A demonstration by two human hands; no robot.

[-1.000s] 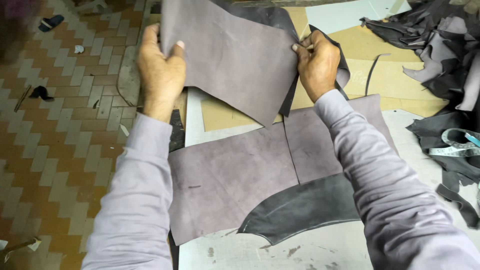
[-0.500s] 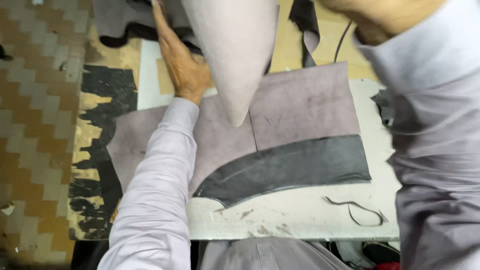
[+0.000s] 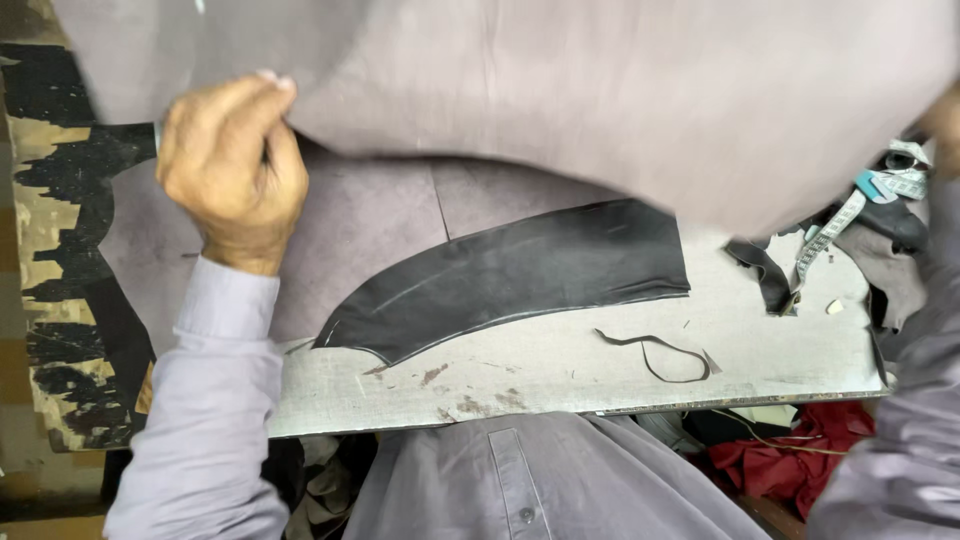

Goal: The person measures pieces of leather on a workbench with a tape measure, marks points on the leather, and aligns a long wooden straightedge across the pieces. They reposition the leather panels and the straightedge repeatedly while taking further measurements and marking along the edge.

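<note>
Left hand (image 3: 232,170) pinches the edge of a large grey leather piece (image 3: 620,90), lifted above the counter (image 3: 560,370). Right hand (image 3: 945,125) barely visible; grip unclear. Leather appears soft, floppy, light; best held at edges.

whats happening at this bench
A person at a workbench holds a large sheet of greyish-purple leather up over it. The left hand pinches the sheet's edge; the right hand is barely visible at the frame's edge. Under the sheet, more purple pieces lie flat, with a curved dark piece on top. A thin offcut strip and a measuring tape lie to the right.
</note>
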